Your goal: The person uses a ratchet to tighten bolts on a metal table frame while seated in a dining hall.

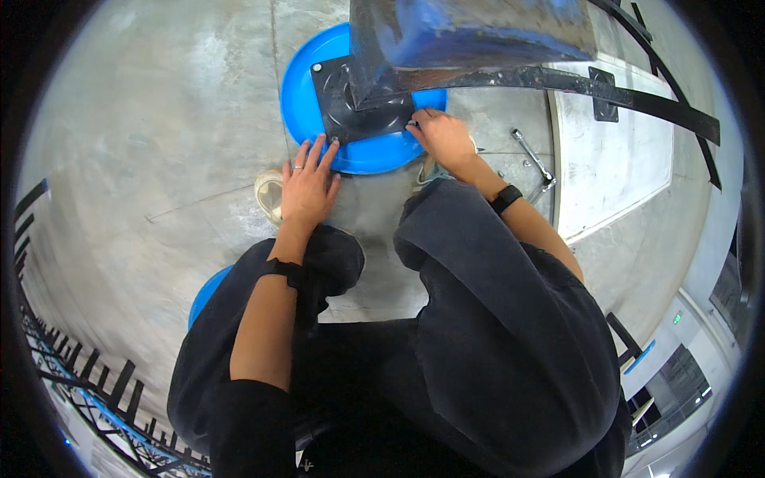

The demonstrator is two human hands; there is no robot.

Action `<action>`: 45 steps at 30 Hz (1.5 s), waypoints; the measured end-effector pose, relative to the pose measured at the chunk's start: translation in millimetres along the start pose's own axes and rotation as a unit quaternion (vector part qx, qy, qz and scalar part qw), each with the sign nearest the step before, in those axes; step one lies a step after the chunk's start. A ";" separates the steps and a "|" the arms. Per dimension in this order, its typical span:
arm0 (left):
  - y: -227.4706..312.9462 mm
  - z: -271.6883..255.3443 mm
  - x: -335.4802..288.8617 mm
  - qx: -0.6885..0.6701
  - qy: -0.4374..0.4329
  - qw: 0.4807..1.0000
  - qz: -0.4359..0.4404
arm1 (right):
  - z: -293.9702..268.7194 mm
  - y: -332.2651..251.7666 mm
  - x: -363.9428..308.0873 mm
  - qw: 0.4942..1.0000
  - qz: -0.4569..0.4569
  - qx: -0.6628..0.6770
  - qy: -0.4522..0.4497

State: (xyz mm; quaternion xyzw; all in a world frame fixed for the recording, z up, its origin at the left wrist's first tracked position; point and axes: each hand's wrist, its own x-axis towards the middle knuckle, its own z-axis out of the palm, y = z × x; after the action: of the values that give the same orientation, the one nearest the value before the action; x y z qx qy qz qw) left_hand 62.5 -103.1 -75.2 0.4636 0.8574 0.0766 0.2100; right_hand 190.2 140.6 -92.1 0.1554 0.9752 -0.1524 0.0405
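Note:
A blue round disc (295, 103) lies on the floor before me, with a black square metal plate (339, 99) on top. Small bolts show at the plate's corners, such as the far-left bolt (317, 68). My left hand (305, 185) is open, its fingers spread over the disc's near rim, fingertips beside the near-left bolt (335, 141). At the near-right corner, my right hand (445, 137) pinches a small bolt (410, 123), mostly hidden by the fingertips. A dark, scuffed metal post (370, 56) rises from the plate and hides its far side.
A curved black metal bar (550, 80) reaches right from the post. Right of my right hand, a ratchet wrench (532, 155) lies on the floor with small loose parts. Beyond it is a white panel (613, 159). Another blue edge (209, 295) shows beside my left leg.

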 end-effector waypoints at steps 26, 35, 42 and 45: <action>2.3 2.1 6.8 -0.031 0.019 0.999 0.019 | -2.8 9.1 -1.5 0.997 -0.025 0.071 0.007; -0.1 4.9 6.3 -0.025 0.026 0.999 0.018 | -3.5 2.1 2.9 0.999 -0.018 0.044 -0.012; 0.7 6.8 7.3 -0.013 0.033 0.999 0.017 | 1.2 2.6 3.6 0.999 -0.041 -0.009 -0.015; 0.2 8.6 7.4 -0.005 0.042 0.999 0.018 | 5.1 4.5 3.1 0.998 -0.049 -0.033 -0.020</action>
State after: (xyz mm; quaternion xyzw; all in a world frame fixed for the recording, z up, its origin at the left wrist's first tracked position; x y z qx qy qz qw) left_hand 62.8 -97.3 -85.0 0.4743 0.8565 0.1042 0.1747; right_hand 188.9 144.0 -98.5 0.1030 0.9850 -0.1256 0.0580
